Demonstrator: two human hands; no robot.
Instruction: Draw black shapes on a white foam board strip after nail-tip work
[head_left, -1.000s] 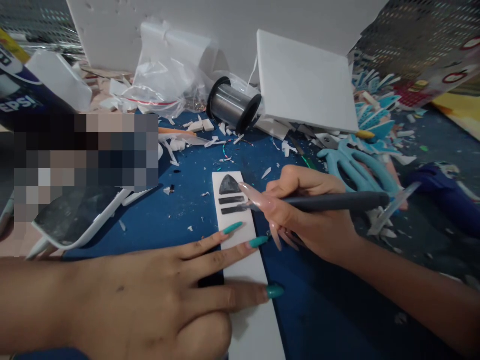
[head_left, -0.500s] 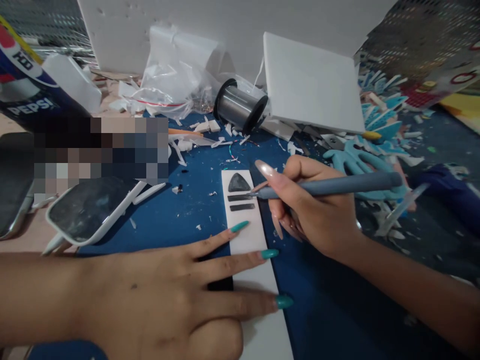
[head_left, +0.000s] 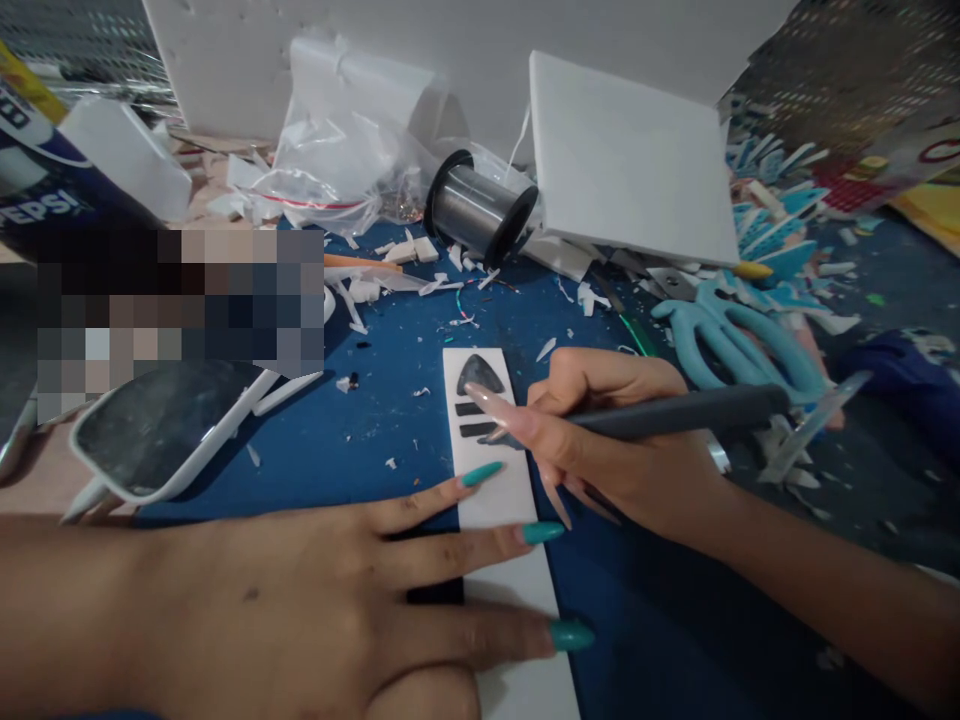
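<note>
My left hand [head_left: 330, 610], with long teal nails, lies flat with its fingers spread across a white strip [head_left: 510, 497] on the blue work surface. Between the thumb and fingers of my right hand [head_left: 615, 455] is a dark grey pen [head_left: 690, 410]. Its tip is at the right end of the lower of two black bars [head_left: 472, 430] on the strip. Above the bars, near the strip's far end, is a dark, rounded triangular shape [head_left: 480, 373]. My right thumbnail covers its lower edge.
White scraps litter the blue mat [head_left: 300, 470]. Behind stand a wire spool [head_left: 476, 210], a clear plastic bag [head_left: 337, 140] and a white board [head_left: 634, 160]. Blue-handled scissors [head_left: 720, 335] lie right. A Pepsi container [head_left: 60, 190] and a white-rimmed dark glossy object [head_left: 165, 430] are left.
My right hand and pen have moved nearer to me, from the upper bar to the lower one. The left hand stays spread on the strip. The view has shifted slightly.
</note>
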